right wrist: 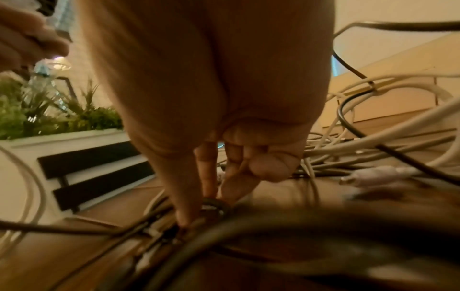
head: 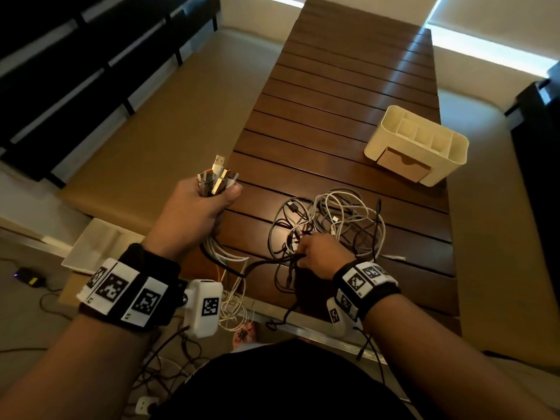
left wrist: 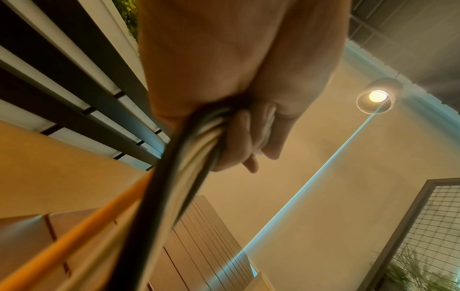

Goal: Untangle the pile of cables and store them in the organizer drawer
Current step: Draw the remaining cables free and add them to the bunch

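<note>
A tangle of white, grey and black cables (head: 330,225) lies on the near end of the wooden slatted table (head: 348,101). My left hand (head: 200,204), raised at the table's left edge, grips a bundle of cable ends (head: 216,177) with their plugs sticking up; the cords (left wrist: 174,167) hang down from the fist. My right hand (head: 318,256) is down in the pile, thumb and fingers pinching a dark cable (right wrist: 214,204) against the tabletop. The cream organizer (head: 418,144) stands farther right, its small drawer (head: 403,165) pushed in.
A white tray (head: 100,241) sits on the floor left of the table. More cords (head: 233,301) dangle over the table's near edge, and loose wires (head: 169,359) lie on the floor. Dark slatted furniture (head: 75,71) fills the far left.
</note>
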{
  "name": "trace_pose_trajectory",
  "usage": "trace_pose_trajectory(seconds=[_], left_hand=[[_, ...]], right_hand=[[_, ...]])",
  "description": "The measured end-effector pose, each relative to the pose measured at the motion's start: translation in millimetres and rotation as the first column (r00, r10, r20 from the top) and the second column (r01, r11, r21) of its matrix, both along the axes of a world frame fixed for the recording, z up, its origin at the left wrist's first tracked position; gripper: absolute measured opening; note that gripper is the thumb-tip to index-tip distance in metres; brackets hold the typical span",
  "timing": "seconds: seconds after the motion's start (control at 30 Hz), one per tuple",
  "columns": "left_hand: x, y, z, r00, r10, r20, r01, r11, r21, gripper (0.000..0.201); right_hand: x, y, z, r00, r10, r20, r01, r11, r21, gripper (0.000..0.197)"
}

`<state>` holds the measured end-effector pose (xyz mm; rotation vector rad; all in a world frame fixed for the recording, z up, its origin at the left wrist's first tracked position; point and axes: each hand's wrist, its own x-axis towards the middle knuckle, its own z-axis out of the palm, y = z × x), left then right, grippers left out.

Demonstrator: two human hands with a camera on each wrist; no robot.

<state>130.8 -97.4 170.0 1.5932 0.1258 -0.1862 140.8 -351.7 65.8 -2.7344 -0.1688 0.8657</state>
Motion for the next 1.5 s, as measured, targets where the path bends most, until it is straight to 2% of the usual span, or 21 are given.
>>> trace_pose_trajectory(seconds=[0.07,0.17,0.23,0.3,0.37,0.47,0.57,0.7,0.8,0.9,1.0,1.1,1.23,1.3,1.37,1.5], left_hand=[[0.3,-2.1,-0.3,1.000,-0.005,0.001,0.005,1.000,0.001,0.039],[0.8,-4.7,-0.3,1.000,0.005,0.003,-0.005,1.000,0.017,0.037],[0.3,-7.1,0.4,1.000,0.020,0.004,-0.020,1.000,0.013,0.036],[-1.0,-9.8,2.4,1.000,0.025,0.009,-0.025,1.000,0.011,0.036],[-3.3,-13.3,4.4,1.000,0.017,0.007,-0.017,1.000,0.011,0.036],[-8.4,-20.1,7.2,1.000,0.020,-0.014,-0.020,1.000,-0.007,0.036],[-13.5,-29.3,10.2,0.998,0.019,-0.052,-0.023,0.997,-0.078,0.037],[-16.0,-32.0,15.8,0.998,-0.020,-0.058,0.009,0.984,-0.180,0.031],[-14.5,-25.7,17.2,0.994,0.008,-0.105,-0.038,0.956,-0.289,0.029],[-13.9,-21.4,18.1,0.991,0.022,-0.130,-0.063,0.946,-0.318,0.028],[-13.9,-22.5,18.8,0.988,0.037,-0.151,-0.079,0.954,-0.288,0.019],[-13.0,-27.9,20.4,0.988,0.042,-0.146,-0.080,0.962,-0.259,0.018],[-9.1,-32.3,20.6,0.989,0.039,-0.141,-0.072,0.969,-0.237,0.018],[-6.2,-33.5,18.9,0.988,0.038,-0.149,-0.073,0.969,-0.236,0.018],[-2.7,-35.9,15.9,0.988,0.037,-0.153,-0.072,0.971,-0.229,0.018],[4.0,-48.1,9.9,0.993,0.013,-0.121,-0.036,0.982,-0.188,0.013]], right_hand=[[-2.7,-2.8,0.3,0.999,0.016,0.045,-0.017,1.000,0.008,0.014],[-5.1,-5.4,11.0,0.997,-0.051,0.052,0.045,0.992,0.115,0.009],[-7.1,-5.3,22.8,0.993,-0.032,-0.115,0.053,0.981,0.188,0.010],[-9.3,-2.1,32.7,0.946,0.062,-0.317,0.016,0.971,0.239,0.012],[-9.4,1.3,32.0,0.921,0.101,-0.376,0.003,0.964,0.266,0.016],[-1.1,9.1,21.0,0.976,-0.012,-0.219,0.089,0.935,0.344,0.015],[7.4,15.2,15.3,0.974,-0.160,-0.160,0.212,0.890,0.404,0.019],[15.6,13.4,6.2,0.976,-0.220,0.003,0.208,0.927,0.311,0.016],[17.7,11.5,1.2,0.963,-0.269,0.032,0.248,0.922,0.296,0.013],[15.8,11.1,1.3,0.970,-0.236,0.066,0.212,0.942,0.260,0.016],[11.7,13.1,0.5,0.991,-0.087,0.098,0.070,0.983,0.167,0.030],[8.3,13.3,-1.0,0.990,0.015,0.139,-0.030,0.994,0.105,0.032],[9.7,2.8,-1.2,0.979,-0.065,0.195,0.029,0.983,0.180,0.020],[11.2,-4.3,3.8,0.960,-0.165,0.226,0.092,0.949,0.300,0.016],[12.1,-10.0,13.6,0.942,-0.273,0.195,0.170,0.889,0.424,0.016],[10.4,-13.9,39.7,0.916,-0.400,0.010,0.282,0.664,0.693,0.018]])
